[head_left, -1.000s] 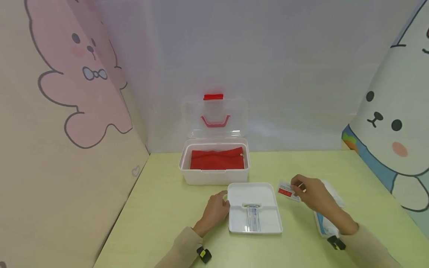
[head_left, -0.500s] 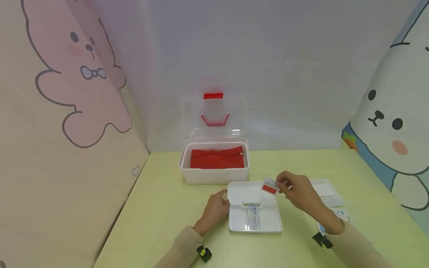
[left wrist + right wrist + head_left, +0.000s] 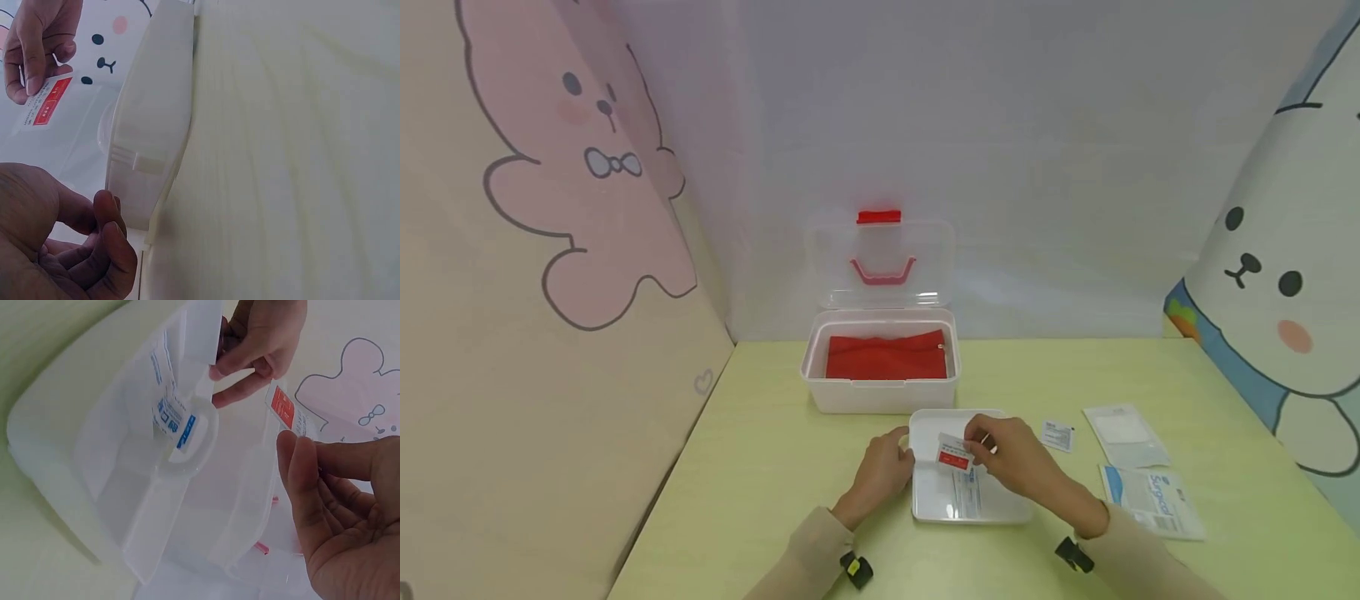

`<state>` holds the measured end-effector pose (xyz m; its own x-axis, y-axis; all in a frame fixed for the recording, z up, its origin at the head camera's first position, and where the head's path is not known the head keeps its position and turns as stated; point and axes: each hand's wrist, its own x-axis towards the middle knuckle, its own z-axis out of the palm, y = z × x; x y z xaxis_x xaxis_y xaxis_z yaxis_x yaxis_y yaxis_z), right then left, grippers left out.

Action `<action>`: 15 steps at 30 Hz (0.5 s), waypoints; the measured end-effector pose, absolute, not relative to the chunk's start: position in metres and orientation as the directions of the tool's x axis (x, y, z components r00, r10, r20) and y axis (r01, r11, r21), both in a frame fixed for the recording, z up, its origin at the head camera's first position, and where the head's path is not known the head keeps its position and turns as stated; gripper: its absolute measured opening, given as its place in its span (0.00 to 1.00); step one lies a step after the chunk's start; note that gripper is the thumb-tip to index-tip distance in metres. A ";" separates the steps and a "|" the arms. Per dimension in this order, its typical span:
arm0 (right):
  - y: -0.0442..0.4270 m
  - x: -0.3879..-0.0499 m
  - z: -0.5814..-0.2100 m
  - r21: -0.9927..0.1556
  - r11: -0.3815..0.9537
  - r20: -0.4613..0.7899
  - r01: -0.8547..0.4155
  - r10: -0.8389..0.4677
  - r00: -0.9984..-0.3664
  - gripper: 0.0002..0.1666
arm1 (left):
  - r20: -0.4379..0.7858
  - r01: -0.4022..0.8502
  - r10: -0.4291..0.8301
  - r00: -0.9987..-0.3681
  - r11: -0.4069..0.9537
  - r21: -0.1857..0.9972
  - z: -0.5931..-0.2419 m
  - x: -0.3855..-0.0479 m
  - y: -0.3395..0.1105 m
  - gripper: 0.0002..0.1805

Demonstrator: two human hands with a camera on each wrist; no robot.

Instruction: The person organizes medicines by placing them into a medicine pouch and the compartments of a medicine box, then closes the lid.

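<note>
Pinching white tray (image 3: 931, 500) at left rim with left hand (image 3: 878, 473); pinching red-labelled packet (image 3: 953, 458) by its end with right hand (image 3: 1018, 457), above tray, not set down. Best lowered flat beside blue-printed packet (image 3: 967, 500), clear of tray's walls. For withdrawing, use tabletop (image 3: 1015, 375) rightward, minding small square sachet (image 3: 1057, 436); avoid open box (image 3: 883, 397) close behind.

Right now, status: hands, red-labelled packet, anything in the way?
Right hand pinching packet above tray. Left hand on tray's left edge. Possible obstruction: wrapped item inside tray.
</note>
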<state>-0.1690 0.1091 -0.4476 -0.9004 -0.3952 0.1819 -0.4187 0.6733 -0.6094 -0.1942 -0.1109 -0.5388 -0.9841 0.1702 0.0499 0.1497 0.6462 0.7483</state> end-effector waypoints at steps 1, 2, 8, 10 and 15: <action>0.106 -0.168 -0.450 -0.608 0.673 0.175 -0.421 -0.403 -0.898 0.06 | 0.049 0.149 0.171 -0.984 0.644 0.751 -0.539 -0.194 -0.111 0.23; 0.103 -0.167 -0.452 -0.608 0.674 0.165 -0.421 -0.411 -0.897 0.06 | 0.047 0.148 0.171 -0.984 0.643 0.752 -0.539 -0.194 -0.111 0.23; 0.092 -0.164 -0.458 -0.604 0.663 0.152 -0.443 -0.450 -0.880 0.06 | 0.057 0.153 0.167 -0.984 0.650 0.745 -0.538 -0.193 -0.112 0.23; 0.091 -0.164 -0.458 -0.603 0.651 0.167 -0.461 -0.463 -0.871 0.06 | 0.063 0.158 0.167 -0.984 0.648 0.745 -0.538 -0.193 -0.112 0.23; 0.088 -0.162 -0.463 -0.611 0.636 0.155 -0.472 -0.489 -0.858 0.05 | 0.060 0.154 0.166 -0.984 0.643 0.750 -0.538 -0.193 -0.112 0.23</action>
<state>-0.1624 0.0884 -0.4627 -0.8585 -0.4887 0.1555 -0.4724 0.6356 -0.6106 -0.1929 -0.1119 -0.5384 -0.9843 0.1657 0.0602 0.1542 0.6432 0.7500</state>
